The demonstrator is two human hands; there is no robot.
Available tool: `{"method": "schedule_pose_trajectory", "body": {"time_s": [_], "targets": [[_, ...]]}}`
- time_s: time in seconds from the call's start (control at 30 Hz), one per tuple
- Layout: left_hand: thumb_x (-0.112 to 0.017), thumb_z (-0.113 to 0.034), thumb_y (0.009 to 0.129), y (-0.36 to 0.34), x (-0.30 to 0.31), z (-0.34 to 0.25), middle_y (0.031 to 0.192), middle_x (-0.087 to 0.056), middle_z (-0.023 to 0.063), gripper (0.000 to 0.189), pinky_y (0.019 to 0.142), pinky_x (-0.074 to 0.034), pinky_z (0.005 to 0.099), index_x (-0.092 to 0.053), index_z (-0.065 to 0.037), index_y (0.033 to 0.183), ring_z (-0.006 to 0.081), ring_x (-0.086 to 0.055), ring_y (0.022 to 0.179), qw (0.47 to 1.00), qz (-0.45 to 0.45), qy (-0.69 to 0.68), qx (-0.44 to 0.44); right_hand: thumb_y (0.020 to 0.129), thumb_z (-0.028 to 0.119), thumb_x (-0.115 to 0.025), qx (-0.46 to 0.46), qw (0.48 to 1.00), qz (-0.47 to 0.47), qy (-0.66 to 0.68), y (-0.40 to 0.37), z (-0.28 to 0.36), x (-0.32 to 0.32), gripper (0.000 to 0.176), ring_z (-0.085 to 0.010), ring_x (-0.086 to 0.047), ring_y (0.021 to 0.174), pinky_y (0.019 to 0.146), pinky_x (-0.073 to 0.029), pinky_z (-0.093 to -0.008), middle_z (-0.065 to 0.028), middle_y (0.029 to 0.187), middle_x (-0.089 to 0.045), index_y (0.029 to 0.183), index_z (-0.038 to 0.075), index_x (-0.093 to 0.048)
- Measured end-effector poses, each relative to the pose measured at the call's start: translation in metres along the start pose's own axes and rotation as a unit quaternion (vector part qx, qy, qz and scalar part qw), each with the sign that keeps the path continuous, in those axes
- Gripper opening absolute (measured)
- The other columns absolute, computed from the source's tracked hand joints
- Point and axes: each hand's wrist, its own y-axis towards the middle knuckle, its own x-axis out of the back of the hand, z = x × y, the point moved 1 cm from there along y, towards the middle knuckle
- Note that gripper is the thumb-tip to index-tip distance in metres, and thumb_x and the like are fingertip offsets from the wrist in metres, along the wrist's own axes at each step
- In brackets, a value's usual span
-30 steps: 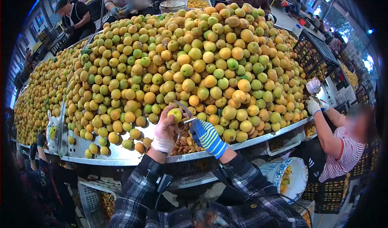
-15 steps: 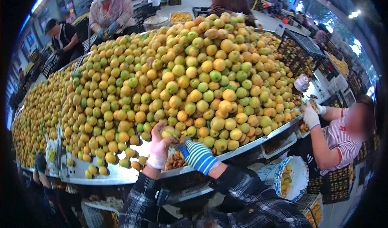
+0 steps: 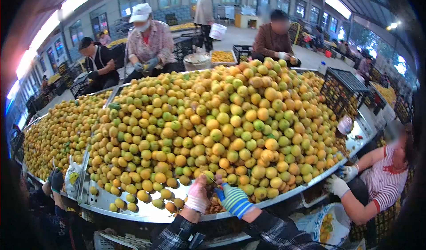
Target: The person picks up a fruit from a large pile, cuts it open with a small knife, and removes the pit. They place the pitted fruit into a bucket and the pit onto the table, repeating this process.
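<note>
Near the metal table's front edge, my left hand point(image 3: 198, 194), with a white band at the wrist, is closed round a yellow-green fruit point(image 3: 207, 176). Close on its right, my right hand point(image 3: 236, 199) wears a blue and yellow striped glove; its fingers are closed on a small tool, mostly hidden, that meets the fruit. Brown scraps point(image 3: 214, 205) lie between and below the hands. A large heap of yellow, orange and green fruit point(image 3: 177, 130) rises beyond them.
At the right a co-worker in a striped shirt point(image 3: 392, 179) sits by a bucket of fruit point(image 3: 330, 225). Across the heap sit several people. Gloved hands point(image 3: 57, 180) work at the far left beside a white bag point(image 3: 73, 177). A black crate point(image 3: 341, 88) stands at the back right.
The view has tilted up, so the heap and my hands appear lower and further right. A standing person with a white bucket now shows at the back. My hands remain together at the fruit.
</note>
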Motion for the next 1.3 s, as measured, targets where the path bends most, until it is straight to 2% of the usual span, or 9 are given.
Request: {"method": "schedule_pose_trajectory", "body": {"time_s": [0.17, 0.27, 0.37, 0.47, 0.63, 0.77, 0.97, 1.1, 1.3], "targets": [[-0.061, -0.006, 0.083, 0.002, 0.006, -0.014, 0.112, -0.065, 0.0146, 0.045, 0.09, -0.049, 0.0283, -0.045, 0.003, 0.125, 0.0183, -0.062, 0.104, 0.908, -0.021, 0.404, -0.111, 0.094, 0.038, -0.047, 0.015, 1.0, 0.012, -0.014, 0.001, -0.002, -0.003, 0.04, -0.0417, -0.063, 0.065, 0.06, -0.049, -0.051, -0.0252, 0.068, -0.062, 0.094, 0.0, -0.06], [-0.064, -0.009, 0.084, 0.002, 0.008, -0.006, 0.114, -0.064, 0.0152, 0.049, 0.091, -0.05, 0.0312, -0.044, 0.003, 0.127, 0.0206, -0.062, 0.104, 0.903, -0.025, 0.408, -0.133, 0.095, 0.038, -0.048, 0.017, 1.0, 0.005, 0.008, 0.002, -0.005, -0.006, 0.041, -0.0424, -0.063, 0.071, 0.064, -0.049, -0.0512, -0.0261, 0.074, -0.063, 0.094, 0.0, -0.061], [-0.068, -0.026, 0.087, 0.005, 0.012, 0.002, 0.117, -0.063, 0.0165, 0.058, 0.093, -0.05, 0.0352, -0.042, 0.003, 0.13, 0.0232, -0.062, 0.106, 0.986, 0.004, 0.119, -0.114, 0.095, 0.038, -0.048, 0.02, 0.999, -0.02, 0.019, 0.002, 0.002, 0.0, 0.041, -0.0424, -0.063, 0.07, 0.064, -0.05, -0.0509, -0.0254, 0.074, -0.063, 0.094, 0.0, -0.061], [-0.065, -0.046, 0.086, 0.012, 0.024, 0.016, 0.119, -0.061, 0.0181, 0.069, 0.093, -0.05, 0.0389, -0.042, 0.002, 0.131, 0.0259, -0.061, 0.106, 0.997, 0.004, -0.051, 0.056, 0.094, 0.039, -0.048, 0.014, 1.0, -0.019, 0.001, 0.003, -0.003, -0.008, 0.042, -0.0426, -0.063, 0.07, 0.063, -0.05, -0.0512, -0.0251, 0.074, -0.063, 0.093, 0.0, -0.061], [-0.062, -0.042, 0.09, 0.002, 0.01, 0.001, 0.113, -0.065, 0.0144, 0.055, 0.088, -0.052, 0.0358, -0.051, 0.001, 0.121, 0.0251, -0.063, 0.102, 0.999, 0.02, 0.026, 0.016, 0.093, 0.03, -0.051, 0.036, 0.999, 0.006, -0.012, 0.003, -0.004, -0.004, 0.03, -0.043, -0.061, 0.067, 0.058, -0.048, -0.0512, -0.0244, 0.071, -0.062, 0.099, 0.001, -0.059], [-0.067, 0.001, 0.08, 0.0, -0.003, -0.017, 0.11, -0.065, 0.014, 0.047, 0.09, -0.051, 0.0332, -0.047, 0.001, 0.123, 0.0208, -0.064, 0.099, 0.878, -0.035, 0.468, -0.092, 0.094, 0.03, -0.05, 0.028, 0.999, 0.045, -0.005, 0.002, -0.01, -0.002, 0.032, -0.0434, -0.061, 0.068, 0.06, -0.047, -0.052, -0.0251, 0.07, -0.062, 0.092, 0.0, -0.059], [-0.064, -0.025, 0.091, 0.002, 0.005, -0.002, 0.122, -0.057, 0.0144, 0.045, 0.088, -0.052, 0.037, -0.046, 0.001, 0.123, 0.0231, -0.062, 0.103, 0.997, 0.062, -0.008, -0.037, 0.094, 0.032, -0.051, 0.037, 0.999, -0.004, 0.023, 0.001, -0.01, 0.002, 0.034, -0.0423, -0.062, 0.068, 0.061, -0.048, -0.0506, -0.0237, 0.071, -0.063, 0.098, -0.001, -0.06], [-0.065, -0.041, 0.089, 0.003, 0.003, 0.01, 0.115, -0.06, 0.0135, 0.055, 0.086, -0.052, 0.0373, -0.049, 0.001, 0.122, 0.0227, -0.061, 0.103, 0.997, 0.011, -0.004, 0.073, 0.095, 0.035, -0.048, 0.007, 1.0, 0.024, -0.011, 0.004, -0.003, 0.007, 0.036, -0.0411, -0.063, 0.071, 0.062, -0.05, -0.0495, -0.024, 0.074, -0.064, 0.102, 0.001, -0.06], [-0.069, -0.028, 0.084, 0.006, 0.01, 0.006, 0.1, -0.066, 0.012, 0.049, 0.078, -0.051, 0.0295, -0.052, 0.003, 0.119, 0.0166, -0.063, 0.09, 0.952, -0.082, 0.284, -0.085, 0.095, 0.036, -0.048, 0.0, 0.999, 0.037, -0.027, 0.003, -0.008, -0.002, 0.037, -0.04, -0.063, 0.065, 0.059, -0.049, -0.0508, -0.0245, 0.069, -0.063, 0.092, 0.001, -0.059]]}}
